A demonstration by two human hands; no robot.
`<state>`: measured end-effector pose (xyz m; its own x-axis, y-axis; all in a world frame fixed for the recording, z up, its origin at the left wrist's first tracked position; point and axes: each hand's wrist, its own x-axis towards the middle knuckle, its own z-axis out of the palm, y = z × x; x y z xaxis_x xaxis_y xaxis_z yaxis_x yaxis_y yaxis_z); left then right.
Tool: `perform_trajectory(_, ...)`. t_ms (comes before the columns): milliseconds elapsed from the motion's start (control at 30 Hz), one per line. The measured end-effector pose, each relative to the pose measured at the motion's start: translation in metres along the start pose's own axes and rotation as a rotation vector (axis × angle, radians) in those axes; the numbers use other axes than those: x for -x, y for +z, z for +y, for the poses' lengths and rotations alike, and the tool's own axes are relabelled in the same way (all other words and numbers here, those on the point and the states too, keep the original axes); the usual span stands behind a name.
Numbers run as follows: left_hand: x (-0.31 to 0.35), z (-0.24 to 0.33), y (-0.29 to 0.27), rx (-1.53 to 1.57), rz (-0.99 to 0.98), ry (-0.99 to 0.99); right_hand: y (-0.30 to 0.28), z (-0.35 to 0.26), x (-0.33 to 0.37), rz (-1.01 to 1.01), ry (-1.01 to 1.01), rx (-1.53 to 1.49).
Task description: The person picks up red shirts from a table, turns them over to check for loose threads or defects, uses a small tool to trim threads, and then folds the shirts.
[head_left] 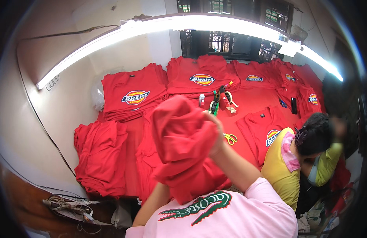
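A bunched red T-shirt (183,137) is held up in front of my chest, slightly smeared by motion. My right hand (216,133) grips its right side near the top, the fingers partly buried in the cloth. My left forearm rises to the shirt's lower left, but the cloth hides my left hand and its fingers. Behind the raised shirt, a red-covered table bears a loose pile of red shirts (102,158) at the left and a flat red T-shirt (257,129) with a chest print at the right.
Stacks of printed red shirts (135,93) line the table's back. Mid-table are yellow-handled scissors (230,138), a small bottle (202,100), tape rolls (229,97) and a dark phone-like object (293,106). A co-worker in yellow (280,170) bends at the right. A bright tube light (199,22) hangs overhead.
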<state>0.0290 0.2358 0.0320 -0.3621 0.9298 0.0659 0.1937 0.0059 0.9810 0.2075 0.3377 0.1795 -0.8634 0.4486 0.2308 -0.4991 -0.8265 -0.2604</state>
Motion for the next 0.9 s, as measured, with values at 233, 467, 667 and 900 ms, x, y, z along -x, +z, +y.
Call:
perform_trajectory(233, -0.015, 0.203, -0.128, -0.250, -0.695, 0.006, -0.041, -0.074, 0.014, 0.339, -0.121, 0.899)
perform_trajectory(467, -0.050, 0.177, -0.155, -1.735, -0.882, -0.159, 0.068, -0.119, 0.005, -0.471, 0.570, 1.839)
perform_trajectory(667, -0.042, 0.245, -0.241, -1.752, 0.044, 0.371, 0.130, -0.129, -0.009, 0.578, 0.676, 2.885)
perform_trajectory(900, -0.008, 0.162, -0.216, -1.891, 0.024, 0.449, 0.019, -0.101, 0.015, -0.004, 0.692, 3.427)
